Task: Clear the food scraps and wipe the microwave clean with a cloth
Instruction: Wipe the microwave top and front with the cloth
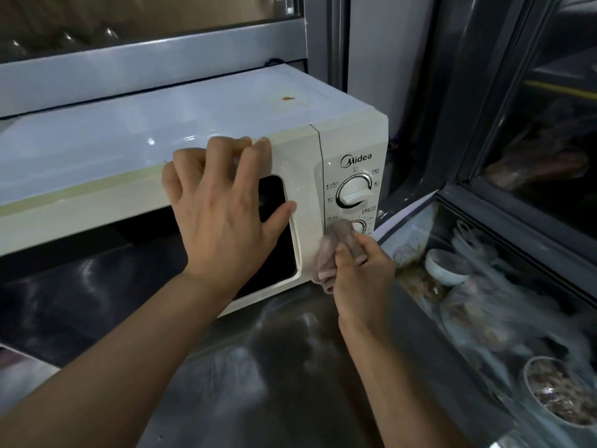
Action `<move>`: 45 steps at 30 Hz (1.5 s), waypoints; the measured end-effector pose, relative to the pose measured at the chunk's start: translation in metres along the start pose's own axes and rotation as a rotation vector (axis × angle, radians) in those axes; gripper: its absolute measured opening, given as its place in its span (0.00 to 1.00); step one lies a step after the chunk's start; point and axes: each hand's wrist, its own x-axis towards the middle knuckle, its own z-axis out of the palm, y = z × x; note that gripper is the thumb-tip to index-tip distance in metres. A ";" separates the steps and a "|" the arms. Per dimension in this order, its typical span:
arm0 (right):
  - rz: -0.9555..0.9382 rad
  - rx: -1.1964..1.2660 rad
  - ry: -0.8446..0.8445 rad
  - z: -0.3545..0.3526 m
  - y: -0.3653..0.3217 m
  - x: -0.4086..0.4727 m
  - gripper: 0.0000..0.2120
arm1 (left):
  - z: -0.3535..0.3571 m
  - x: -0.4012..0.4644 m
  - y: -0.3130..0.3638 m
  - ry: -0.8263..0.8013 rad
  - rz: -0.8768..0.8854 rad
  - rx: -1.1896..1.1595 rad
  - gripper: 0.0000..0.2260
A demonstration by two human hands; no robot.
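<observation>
Cream Midea microwave (193, 130) sits on a steel counter (274, 367), door shut, control panel on its right end. Left hand (223, 215) lies spread flat on the door front, fingertips up at the top edge, thumb out to the right over the dark door window (274, 221); it holds nothing, just presses. Right hand (361, 273) is curled round a bunched pinkish-grey cloth (339, 250), thumb pinching it, and the cloth's upper end touches the panel at the lower dial (359, 226) (dial partly hidden by the cloth). Upper dial (353, 190) is uncovered, pointer low. A small orange food spot (287, 98) sits on the microwave top, far right part, well apart from both hands. To the right of the counter, a glass-fronted case (517, 240) with a white bowl (444, 265) and a bowl of brownish food (562, 392) nearer the viewer, all blurred. Grey window frame (155, 76) runs behind the microwave.
</observation>
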 end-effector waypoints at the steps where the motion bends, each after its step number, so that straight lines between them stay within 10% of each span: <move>1: -0.079 0.005 0.000 0.002 -0.010 -0.001 0.10 | 0.000 0.001 0.000 0.003 -0.007 -0.003 0.28; 14: -0.602 -0.314 0.176 0.012 0.033 -0.007 0.13 | 0.001 0.000 0.002 0.027 -0.002 0.004 0.28; 21: -0.275 -0.291 -0.032 0.001 0.042 -0.020 0.07 | -0.005 0.002 0.005 -0.005 -0.014 0.001 0.27; 28: -0.560 -0.182 0.101 0.013 0.002 -0.012 0.12 | -0.002 0.001 0.003 -0.002 -0.005 0.011 0.28; 45: -0.117 -0.211 0.182 -0.024 0.076 0.058 0.12 | 0.002 -0.001 0.001 0.025 -0.001 0.030 0.28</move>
